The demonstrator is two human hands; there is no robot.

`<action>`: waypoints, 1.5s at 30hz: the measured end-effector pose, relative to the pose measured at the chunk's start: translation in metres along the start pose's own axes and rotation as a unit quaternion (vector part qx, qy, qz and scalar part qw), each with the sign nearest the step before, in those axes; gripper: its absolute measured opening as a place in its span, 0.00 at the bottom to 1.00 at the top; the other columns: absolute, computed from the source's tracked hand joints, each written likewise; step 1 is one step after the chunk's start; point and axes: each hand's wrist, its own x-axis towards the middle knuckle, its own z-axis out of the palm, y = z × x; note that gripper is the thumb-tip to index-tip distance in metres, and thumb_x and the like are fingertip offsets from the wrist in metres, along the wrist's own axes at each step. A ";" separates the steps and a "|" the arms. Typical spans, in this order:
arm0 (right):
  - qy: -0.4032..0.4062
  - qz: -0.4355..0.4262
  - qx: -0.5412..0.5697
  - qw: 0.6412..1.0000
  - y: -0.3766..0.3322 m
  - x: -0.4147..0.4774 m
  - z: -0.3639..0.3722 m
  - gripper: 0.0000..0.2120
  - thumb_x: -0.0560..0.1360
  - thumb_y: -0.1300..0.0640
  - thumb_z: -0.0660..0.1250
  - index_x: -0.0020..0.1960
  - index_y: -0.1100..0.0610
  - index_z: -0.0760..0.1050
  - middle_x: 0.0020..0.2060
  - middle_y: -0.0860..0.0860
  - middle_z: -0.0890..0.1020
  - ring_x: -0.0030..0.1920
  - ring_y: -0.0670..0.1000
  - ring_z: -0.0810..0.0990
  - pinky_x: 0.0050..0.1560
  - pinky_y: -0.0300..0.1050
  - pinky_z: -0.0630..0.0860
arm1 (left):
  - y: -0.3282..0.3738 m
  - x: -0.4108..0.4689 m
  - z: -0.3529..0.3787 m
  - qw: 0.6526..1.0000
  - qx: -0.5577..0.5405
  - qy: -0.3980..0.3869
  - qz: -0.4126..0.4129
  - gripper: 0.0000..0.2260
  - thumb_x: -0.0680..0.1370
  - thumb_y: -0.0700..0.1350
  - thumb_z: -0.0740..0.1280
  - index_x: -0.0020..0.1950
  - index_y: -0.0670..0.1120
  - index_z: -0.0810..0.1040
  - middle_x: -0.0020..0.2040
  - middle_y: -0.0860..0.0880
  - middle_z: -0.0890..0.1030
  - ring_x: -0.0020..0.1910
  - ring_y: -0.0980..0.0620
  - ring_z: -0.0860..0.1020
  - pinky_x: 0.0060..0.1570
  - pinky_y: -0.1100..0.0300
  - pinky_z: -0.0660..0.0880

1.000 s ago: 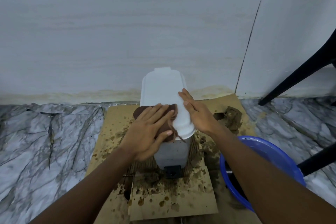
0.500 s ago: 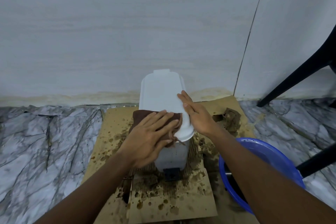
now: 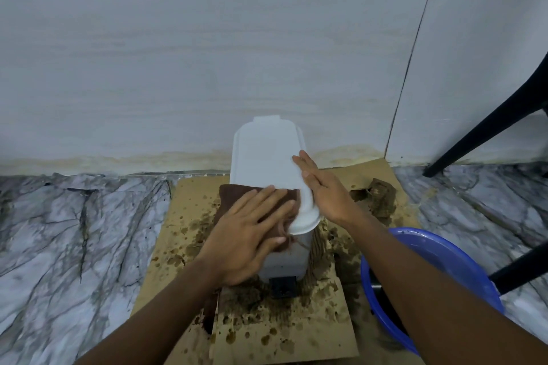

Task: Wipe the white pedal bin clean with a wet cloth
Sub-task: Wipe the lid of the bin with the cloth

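- The white pedal bin point(image 3: 268, 157) is standing upright on a sheet of cardboard point(image 3: 189, 204) on the floor, w/ its back close to the wall point(image 3: 207, 53) and its lid shut.
- The cardboard is sitting on a marble-pattern floor point(image 3: 74, 231) and is carrying lots of dark brown splashes, thickest right around the bin's base.
- The left hand point(image 3: 249, 231) is lying flat w/ fingers spread, pressing a brown cloth point(image 3: 234, 194) onto the near-left part of the lid (not gripping it, just palm and fingers on top).
- The cloth is draping over the lid's near-left edge and hanging a bit down the bin's front; a loose thread is trailing off its lower corner.
- The right hand point(image 3: 320, 187) is resting open along the lid's right edge, fingers straight and together, holding nothing.
- The black pedal point(image 3: 284, 286) is showing at the bottom front of the bin, just below the left hand.
- A blue basin point(image 3: 462, 270) is sitting on the floor to the right, near the cardboard's edge, partly hidden by the right forearm; its inside is looking dark.
- A small brown lump point(image 3: 382, 197) is lying on the cardboard, right of the bin (can't tell what it is).
- Black chair legs point(image 3: 486, 130) are standing at far right.
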 end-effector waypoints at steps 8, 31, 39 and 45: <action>0.005 -0.007 -0.027 1.000 -0.001 0.000 -0.003 0.20 0.86 0.57 0.53 0.78 0.50 0.66 0.80 0.43 0.58 0.79 0.41 0.55 0.79 0.41 0.53 | -0.016 0.037 -0.011 0.989 -0.035 -0.026 -0.142 0.40 0.78 0.74 0.50 0.83 0.53 0.52 0.82 0.55 0.47 0.82 0.54 0.43 0.79 0.54 0.38; 0.080 0.065 -0.036 0.994 -0.024 0.010 0.016 0.36 0.75 0.47 0.74 0.79 0.48 0.63 0.80 0.41 0.59 0.79 0.44 0.57 0.79 0.49 0.57 | -0.055 0.080 -0.003 0.881 -0.320 0.044 -0.346 0.47 0.72 0.70 0.67 0.83 0.52 0.52 0.80 0.58 0.56 0.76 0.50 0.63 0.74 0.47 0.67; 0.128 0.124 0.185 0.966 -0.029 0.012 0.013 0.38 0.61 0.61 0.84 0.69 0.53 0.77 0.73 0.41 0.72 0.68 0.42 0.72 0.70 0.47 0.72 | -0.040 0.086 -0.009 0.863 -0.308 0.076 -0.393 0.42 0.76 0.60 0.71 0.83 0.48 0.54 0.78 0.52 0.64 0.73 0.47 0.68 0.68 0.56 0.67; 0.022 0.135 0.220 0.966 -0.026 0.047 -0.016 0.37 0.52 0.63 0.85 0.61 0.55 0.83 0.63 0.43 0.82 0.63 0.47 0.81 0.64 0.53 0.78 | -0.010 0.084 -0.011 0.806 -0.267 0.164 -0.503 0.44 0.75 0.63 0.70 0.83 0.49 0.53 0.79 0.48 0.61 0.74 0.42 0.67 0.71 0.47 0.68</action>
